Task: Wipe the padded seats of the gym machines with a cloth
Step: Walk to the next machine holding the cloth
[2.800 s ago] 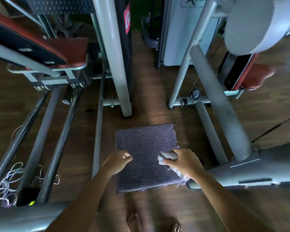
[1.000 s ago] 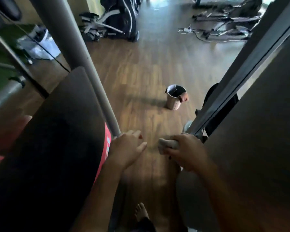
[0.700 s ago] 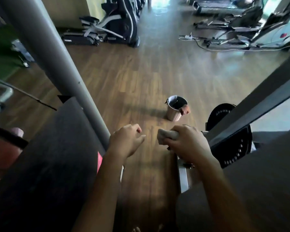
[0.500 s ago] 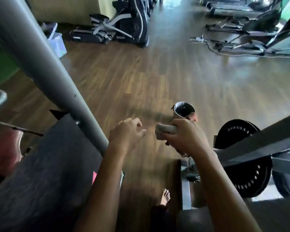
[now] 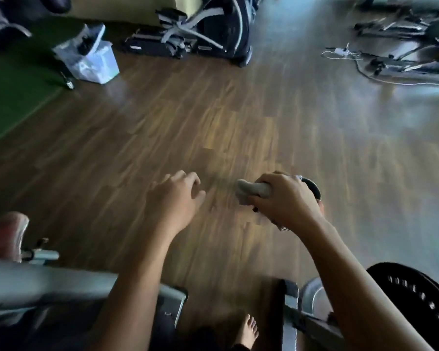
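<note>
Starting at the far left, a red padded seat (image 5: 4, 234) is seen well apart from both hands and could be passed over unwiped. The left hand (image 5: 175, 201) is held empty, fingers loosely curled. A bare foot (image 5: 247, 330) is placed near a steel frame (image 5: 290, 298) and could be stubbed. The cloth (image 5: 251, 190) is bunched tightly in the right hand (image 5: 287, 201); a weight plate (image 5: 413, 297) further right could be struck.

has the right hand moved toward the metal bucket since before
Yes. The right hand, gripping the cloth, has come forward: it now overlaps the bucket, which earlier stood clear ahead of it.
</note>
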`<state>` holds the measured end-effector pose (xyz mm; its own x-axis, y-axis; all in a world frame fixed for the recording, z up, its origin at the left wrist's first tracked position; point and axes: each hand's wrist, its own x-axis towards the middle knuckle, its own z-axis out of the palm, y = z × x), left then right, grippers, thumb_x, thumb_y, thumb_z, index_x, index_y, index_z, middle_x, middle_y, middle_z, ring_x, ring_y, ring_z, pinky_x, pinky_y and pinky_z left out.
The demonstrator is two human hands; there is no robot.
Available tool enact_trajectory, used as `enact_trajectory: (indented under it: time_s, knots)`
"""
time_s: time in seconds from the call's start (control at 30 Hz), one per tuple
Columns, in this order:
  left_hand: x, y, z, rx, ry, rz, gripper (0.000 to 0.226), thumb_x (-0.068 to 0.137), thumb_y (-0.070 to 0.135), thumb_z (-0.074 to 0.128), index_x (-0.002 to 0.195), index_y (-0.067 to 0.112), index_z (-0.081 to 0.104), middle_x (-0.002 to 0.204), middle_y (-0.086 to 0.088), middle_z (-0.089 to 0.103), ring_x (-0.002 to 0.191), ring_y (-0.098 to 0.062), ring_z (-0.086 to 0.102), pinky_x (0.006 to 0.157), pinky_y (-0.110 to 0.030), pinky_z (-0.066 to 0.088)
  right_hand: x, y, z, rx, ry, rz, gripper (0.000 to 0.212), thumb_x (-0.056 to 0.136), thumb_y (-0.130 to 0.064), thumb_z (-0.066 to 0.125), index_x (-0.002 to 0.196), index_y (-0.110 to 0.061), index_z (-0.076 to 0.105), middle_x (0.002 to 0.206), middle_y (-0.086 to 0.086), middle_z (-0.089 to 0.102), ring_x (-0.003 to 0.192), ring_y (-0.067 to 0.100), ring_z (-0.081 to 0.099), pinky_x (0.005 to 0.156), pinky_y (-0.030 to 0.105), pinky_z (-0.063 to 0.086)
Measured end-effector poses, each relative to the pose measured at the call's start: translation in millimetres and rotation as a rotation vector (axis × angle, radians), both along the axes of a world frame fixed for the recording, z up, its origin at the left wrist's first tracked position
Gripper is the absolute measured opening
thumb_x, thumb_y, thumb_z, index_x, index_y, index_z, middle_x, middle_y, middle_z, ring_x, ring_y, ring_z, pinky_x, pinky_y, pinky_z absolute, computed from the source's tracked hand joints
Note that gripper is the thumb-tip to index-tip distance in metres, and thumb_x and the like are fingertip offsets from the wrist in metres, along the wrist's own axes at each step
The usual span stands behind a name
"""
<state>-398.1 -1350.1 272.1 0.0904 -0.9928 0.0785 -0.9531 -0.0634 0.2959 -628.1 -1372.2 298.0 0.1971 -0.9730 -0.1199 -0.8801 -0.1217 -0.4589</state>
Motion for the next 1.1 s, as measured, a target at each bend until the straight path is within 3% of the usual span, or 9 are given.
enact_trajectory:
  time_s: [0.17,0.33,0.47,0.67,0.8,0.9,1.0,1.1]
  knots:
    - [15,-46,-8,-0.016,-0.013,0.066,0.019,0.09,0.04,0.065,0.104,0.027,0.068,0.104,0.005,0.067,0.099,-0.025,0.06,0.084,-0.039,0.046,-7,-65,0,-0.035,0.023,0.093,0.012,0.084,-0.044,0.069,0.089,-0.033,0.07,0.089,-0.012,0.06,0.078,0.009,0.058,0.057,0.02,0.038]
    - [26,-106,-20,-0.098,-0.021,0.111,0.016,0.086,0.036,0.066,0.098,0.024,0.07,0.096,0.004,0.065,0.09,-0.027,0.06,0.083,-0.044,0.049,10,-148,-5,-0.072,0.083,0.186,0.017,0.085,-0.048,0.068,0.098,-0.037,0.07,0.099,-0.014,0.061,0.086,0.014,0.06,0.07,0.034,0.049]
    - [44,-166,-23,-0.109,-0.065,0.114,0.018,0.09,0.035,0.066,0.106,0.026,0.069,0.105,0.008,0.064,0.097,-0.021,0.059,0.087,-0.04,0.042,47,-223,-4,-0.111,0.122,0.267,0.018,0.085,-0.049,0.067,0.1,-0.039,0.069,0.105,-0.018,0.061,0.087,0.014,0.061,0.068,0.031,0.046]
    - [95,-233,-28,-0.046,-0.053,0.219,0.02,0.081,0.031,0.075,0.099,0.024,0.069,0.094,0.005,0.066,0.085,-0.026,0.063,0.078,-0.042,0.051,114,-323,7,-0.164,0.102,0.406,0.023,0.086,-0.051,0.065,0.104,-0.037,0.069,0.109,-0.018,0.062,0.088,0.013,0.064,0.072,0.034,0.054]
    - [132,-258,-23,0.017,0.002,0.307,0.021,0.083,0.027,0.075,0.102,0.021,0.069,0.098,0.002,0.065,0.093,-0.029,0.063,0.079,-0.041,0.047,169,-371,4,-0.173,0.104,0.576,0.03,0.09,-0.051,0.064,0.112,-0.032,0.068,0.117,-0.014,0.062,0.097,0.014,0.065,0.076,0.038,0.057]
    - [161,-277,-18,0.079,-0.046,0.39,0.026,0.091,0.036,0.062,0.113,0.024,0.068,0.11,0.002,0.067,0.106,-0.027,0.06,0.088,-0.039,0.044,218,-405,3,-0.195,0.096,0.716,0.035,0.09,-0.055,0.062,0.117,-0.033,0.067,0.118,-0.013,0.062,0.096,0.011,0.064,0.076,0.035,0.057]
    - [189,-298,-9,0.074,-0.039,0.487,0.033,0.084,0.036,0.059,0.112,0.023,0.071,0.107,-0.002,0.073,0.105,-0.031,0.065,0.091,-0.04,0.046,268,-442,3,-0.192,0.077,0.815,0.033,0.087,-0.054,0.066,0.115,-0.036,0.068,0.114,-0.014,0.063,0.095,0.014,0.066,0.074,0.037,0.056]
    - [217,-324,7,0.14,-0.019,0.579,0.049,0.086,0.043,0.046,0.126,0.024,0.067,0.126,-0.002,0.067,0.117,-0.03,0.061,0.095,-0.037,0.041,316,-484,3,-0.177,0.053,0.89,0.029,0.086,-0.051,0.067,0.111,-0.036,0.069,0.112,-0.012,0.064,0.092,0.019,0.067,0.073,0.035,0.054]
